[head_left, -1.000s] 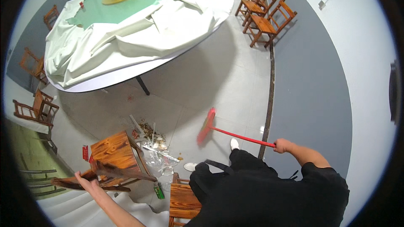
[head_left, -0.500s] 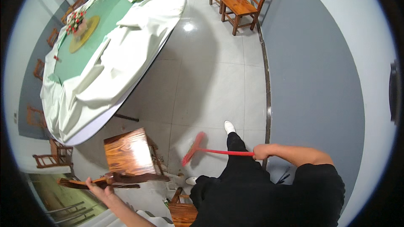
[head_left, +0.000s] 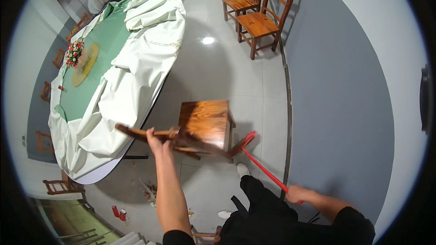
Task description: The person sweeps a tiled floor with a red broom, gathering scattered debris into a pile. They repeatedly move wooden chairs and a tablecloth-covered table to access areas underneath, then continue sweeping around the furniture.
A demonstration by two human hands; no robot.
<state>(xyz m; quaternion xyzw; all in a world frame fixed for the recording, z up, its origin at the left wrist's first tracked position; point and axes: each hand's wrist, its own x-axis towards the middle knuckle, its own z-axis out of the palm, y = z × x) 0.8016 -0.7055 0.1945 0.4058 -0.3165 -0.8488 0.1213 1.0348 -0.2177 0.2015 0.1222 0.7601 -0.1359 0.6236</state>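
Observation:
My left hand (head_left: 160, 143) grips the top of the backrest of a wooden chair (head_left: 205, 119), its fingers wrapped round the wood. The chair's glossy seat faces up in front of me, and the blurred backrest lies toward me; whether its legs touch the floor I cannot tell. In my right hand (head_left: 299, 194) is the red handle of a broom (head_left: 265, 170), closed around its upper end. The broom's red bristle head (head_left: 248, 140) is beside the chair, partly behind the backrest's end.
At the left stands a large round table (head_left: 97, 172) with a bunched white cloth (head_left: 150, 59) and a flower arrangement (head_left: 75, 54). More wooden chairs (head_left: 258, 23) line the grey wall (head_left: 336, 86) at the right. Debris (head_left: 150, 190) and red packets (head_left: 119, 213) lie on the tiled floor.
My left hand has carried the chair forward and to the right, away from the lower left. The broom head has swung forward and right, and my right hand has come lower.

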